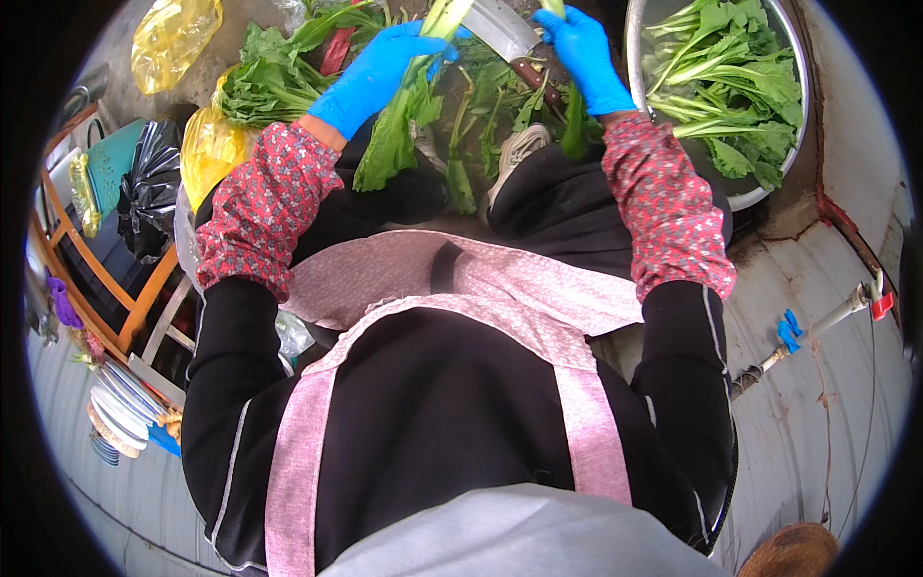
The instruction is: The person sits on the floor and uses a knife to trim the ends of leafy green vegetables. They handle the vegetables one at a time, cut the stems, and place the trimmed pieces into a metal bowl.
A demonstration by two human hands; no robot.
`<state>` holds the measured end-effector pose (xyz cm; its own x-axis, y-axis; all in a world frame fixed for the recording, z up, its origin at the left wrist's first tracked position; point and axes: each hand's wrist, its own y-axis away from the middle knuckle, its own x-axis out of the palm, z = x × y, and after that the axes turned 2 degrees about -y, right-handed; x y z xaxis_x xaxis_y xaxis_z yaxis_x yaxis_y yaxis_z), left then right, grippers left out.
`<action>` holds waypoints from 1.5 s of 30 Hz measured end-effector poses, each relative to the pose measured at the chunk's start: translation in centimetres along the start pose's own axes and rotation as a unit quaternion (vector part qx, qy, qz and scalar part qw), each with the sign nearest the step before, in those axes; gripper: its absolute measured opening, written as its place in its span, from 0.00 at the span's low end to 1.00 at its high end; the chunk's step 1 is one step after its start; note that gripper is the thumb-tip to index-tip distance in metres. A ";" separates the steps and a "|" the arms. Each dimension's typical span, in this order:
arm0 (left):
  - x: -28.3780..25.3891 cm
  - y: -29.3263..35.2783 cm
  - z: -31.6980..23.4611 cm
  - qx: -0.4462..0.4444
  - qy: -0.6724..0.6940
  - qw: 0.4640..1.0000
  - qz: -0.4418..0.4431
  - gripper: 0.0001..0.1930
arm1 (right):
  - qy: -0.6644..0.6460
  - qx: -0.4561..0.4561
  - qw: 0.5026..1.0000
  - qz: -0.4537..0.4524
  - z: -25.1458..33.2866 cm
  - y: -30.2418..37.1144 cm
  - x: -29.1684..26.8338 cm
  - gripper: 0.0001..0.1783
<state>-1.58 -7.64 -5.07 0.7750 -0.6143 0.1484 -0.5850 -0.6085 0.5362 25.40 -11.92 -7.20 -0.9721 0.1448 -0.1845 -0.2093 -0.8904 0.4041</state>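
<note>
My left hand (385, 72), in a blue glove, is closed round a leafy green (402, 144). Its pale stalk points up past the fingers and its broad leaf hangs below them. Across from it, my gloved right hand (586, 62) pinches another green stalk (554, 8) at the top edge; a leaf (575, 125) hangs beneath that hand. Between the hands a cleaver (502, 29) lies on the ground, its brown handle toward my right. Loose leaves and stems (473, 120) are scattered around it, in front of my shoes.
At the right stands a metal basin (790, 144) holding leafy greens in water. More greens (274, 77) are heaped at the left, by yellow plastic bags (173, 43). A black bag (152, 188) and an orange frame (144, 303) are farther left. A pipe with a tap (817, 327) is at the right.
</note>
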 end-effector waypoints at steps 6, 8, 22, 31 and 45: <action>3.9 -1.9 1.1 0.201 -0.478 0.835 -0.183 0.25 | -0.176 -0.119 0.973 0.088 1.0 2.8 5.1 0.12; 4.3 -0.9 1.6 0.256 -0.364 0.888 -0.117 0.28 | -0.127 0.019 0.989 0.069 0.7 3.1 5.6 0.10; 1.1 -2.5 2.4 0.008 0.062 0.997 -0.039 0.14 | -0.153 0.156 0.973 0.081 -1.1 0.6 2.7 0.08; -1.0 -1.9 1.2 -0.040 0.040 0.997 -0.045 0.09 | -0.024 0.089 0.996 0.004 -0.6 0.5 1.8 0.19; 3.7 -2.7 3.1 0.142 -0.026 0.971 -0.189 0.13 | -0.266 0.236 0.930 0.091 3.3 2.6 3.8 0.22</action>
<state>2.13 -9.83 -8.56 0.9387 -0.3394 -0.0606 -0.3084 -0.9053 0.2920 20.80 -12.19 -3.87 -0.8847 0.3152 0.3434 0.0625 -0.6498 0.7575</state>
